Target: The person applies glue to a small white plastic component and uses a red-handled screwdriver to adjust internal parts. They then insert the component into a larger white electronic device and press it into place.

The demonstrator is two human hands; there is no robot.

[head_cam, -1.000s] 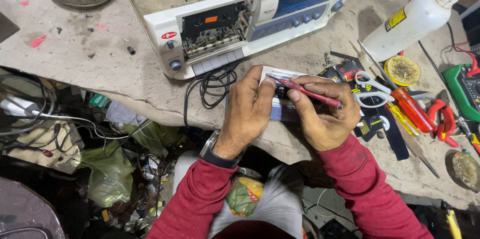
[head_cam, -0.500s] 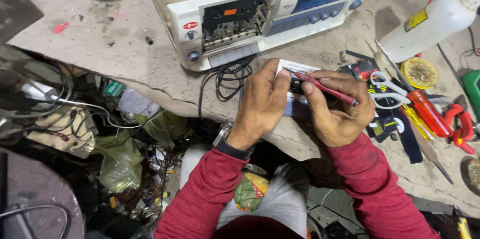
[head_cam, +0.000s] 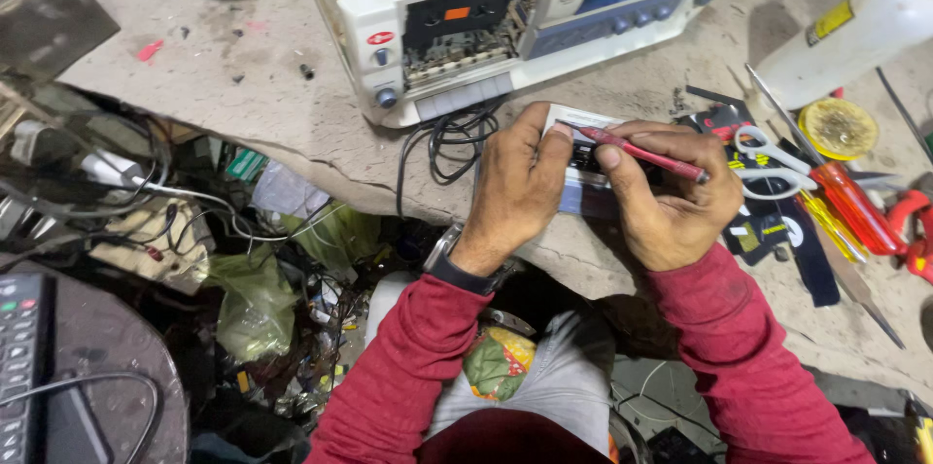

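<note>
The left hand [head_cam: 515, 187] curls closed around a small white cassette-door panel [head_cam: 583, 158] at the near edge of the desk [head_cam: 292, 114], just in front of the opened white cassette player [head_cam: 544, 17]. The right hand [head_cam: 671, 197] pinches a red screwdriver [head_cam: 646, 153] with its tip on that panel. White-handled scissors [head_cam: 768, 163] lie just right of it.

One cassette player [head_cam: 544, 17], one scissors [head_cam: 777, 161], one white bottle [head_cam: 855, 32], two hands
</note>
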